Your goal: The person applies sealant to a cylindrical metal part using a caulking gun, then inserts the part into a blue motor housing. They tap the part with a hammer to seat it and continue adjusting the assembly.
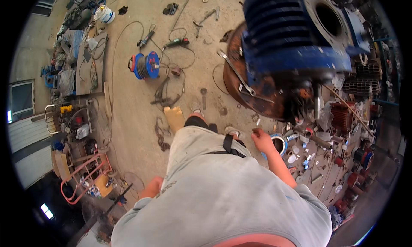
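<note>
My right hand (262, 140) reaches out past my grey shirt, fingers curled, over a patch of floor strewn with small parts. It is right beside a blue and white ring (281, 140). Whether the fingers pinch anything is too small to tell. Just beyond the hand stands a big blue finned engine cylinder (296, 32) on a rusty round disc (240, 82), with a long wrench (236, 73) lying across the disc. Only the bare elbow of my left arm (151, 188) shows; the left hand is hidden behind my body.
Bolts, white caps and red parts (309, 157) litter the ground at the right. A blue cable reel (146, 66), an angle grinder (177, 43), cords and hand tools lie on the concrete floor. A pink metal frame (86, 174) and clutter line the left side.
</note>
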The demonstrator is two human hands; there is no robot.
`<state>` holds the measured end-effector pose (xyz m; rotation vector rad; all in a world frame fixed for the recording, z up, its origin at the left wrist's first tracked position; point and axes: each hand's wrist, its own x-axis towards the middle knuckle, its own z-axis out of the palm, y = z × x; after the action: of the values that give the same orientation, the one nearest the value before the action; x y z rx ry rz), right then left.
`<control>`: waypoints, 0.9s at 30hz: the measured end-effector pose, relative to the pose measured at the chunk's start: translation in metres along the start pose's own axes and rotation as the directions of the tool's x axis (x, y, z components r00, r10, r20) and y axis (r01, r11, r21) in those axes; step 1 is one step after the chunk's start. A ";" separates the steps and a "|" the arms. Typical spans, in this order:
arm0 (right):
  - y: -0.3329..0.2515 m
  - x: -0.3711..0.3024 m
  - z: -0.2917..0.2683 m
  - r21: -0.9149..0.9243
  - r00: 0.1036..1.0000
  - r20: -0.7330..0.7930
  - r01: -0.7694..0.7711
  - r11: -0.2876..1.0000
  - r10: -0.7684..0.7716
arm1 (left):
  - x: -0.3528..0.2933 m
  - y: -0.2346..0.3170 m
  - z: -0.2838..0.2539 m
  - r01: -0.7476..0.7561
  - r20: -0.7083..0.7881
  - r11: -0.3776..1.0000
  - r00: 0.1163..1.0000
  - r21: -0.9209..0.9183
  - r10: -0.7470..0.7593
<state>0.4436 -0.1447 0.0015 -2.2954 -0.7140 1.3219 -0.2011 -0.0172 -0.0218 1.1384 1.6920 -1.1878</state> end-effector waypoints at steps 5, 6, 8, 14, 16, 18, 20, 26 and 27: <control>-0.152 0.046 0.044 0.077 0.992 0.024 0.119 0.990 -0.121 | 0.071 0.014 -0.104 -0.189 0.143 0.982 0.971 -0.031 0.191; -0.188 0.063 0.056 0.064 0.987 0.006 0.158 0.985 -0.159 | 0.102 0.022 -0.147 -0.239 0.125 0.966 0.966 0.096 0.227; -0.277 0.070 0.071 0.145 0.977 0.037 0.204 0.968 -0.211 | 0.183 0.002 -0.246 -0.355 -0.020 0.806 0.911 0.473 0.413; -0.445 0.123 0.061 0.315 0.949 -0.069 0.312 0.896 -0.307 | 0.144 0.193 -0.542 -0.738 -0.660 0.575 0.632 -0.353 0.406; -0.473 0.142 0.056 0.360 0.934 -0.144 0.357 0.862 -0.327 | 0.137 0.229 -0.615 -0.781 -0.688 0.560 0.568 -0.278 0.451; -0.495 0.165 0.047 0.439 0.947 -0.176 0.319 0.840 -0.268 | 0.149 0.254 -0.660 -0.793 -0.686 0.570 0.538 -0.214 0.491; -0.530 0.191 0.035 0.435 0.937 -0.221 0.344 0.832 -0.272 | 0.193 0.264 -0.690 -0.769 -0.676 0.618 0.544 -0.164 0.498; -0.618 0.337 0.009 0.509 0.931 -0.299 0.340 0.791 -0.207 | 0.260 0.230 -0.678 -0.565 -0.396 0.811 0.787 -0.153 0.474; -0.634 0.371 0.001 0.448 0.929 -0.305 0.334 0.829 -0.210 | 0.250 0.225 -0.666 -0.485 -0.372 0.856 0.838 -0.177 0.398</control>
<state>0.4530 0.5818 0.1089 -1.8142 -0.5210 0.9316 -0.1258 0.7175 -0.1303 1.5104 1.6281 -0.4814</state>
